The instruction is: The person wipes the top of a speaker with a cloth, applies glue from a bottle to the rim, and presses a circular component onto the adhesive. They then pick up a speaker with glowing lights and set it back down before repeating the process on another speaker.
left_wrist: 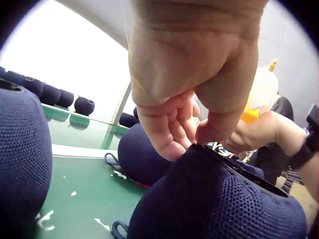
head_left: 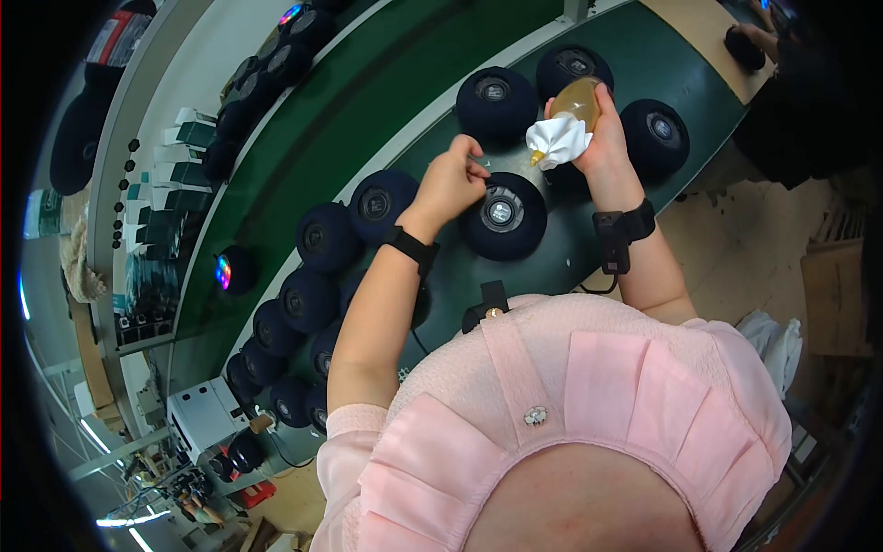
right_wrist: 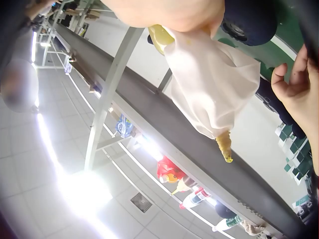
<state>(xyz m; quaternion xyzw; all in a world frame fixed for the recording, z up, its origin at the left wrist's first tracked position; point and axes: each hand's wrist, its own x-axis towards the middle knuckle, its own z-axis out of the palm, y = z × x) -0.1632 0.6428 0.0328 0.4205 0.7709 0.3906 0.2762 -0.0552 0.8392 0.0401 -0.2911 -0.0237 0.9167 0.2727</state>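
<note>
My left hand (head_left: 447,189) is at the rim of a round navy speaker (head_left: 504,247) with a grey disc in its top. In the left wrist view, thumb and fingertips pinch the edge of its knitted fabric cover (left_wrist: 189,194). My right hand (head_left: 607,138) grips a squeeze bottle (head_left: 579,97) of yellowish liquid, raised just beyond that speaker. White cloth (head_left: 557,138) is wrapped around the bottle's neck, and a yellow nozzle (right_wrist: 225,148) pokes out of it, pointing away from the palm in the right wrist view.
Similar navy speakers (head_left: 497,99) stand close around both hands, with several more (head_left: 308,299) along the left. White smears (left_wrist: 47,219) mark the green table (left_wrist: 79,184). Behind are a lit speaker (head_left: 235,270) and small boxes (head_left: 158,221). Another person (head_left: 796,110) is at the far right.
</note>
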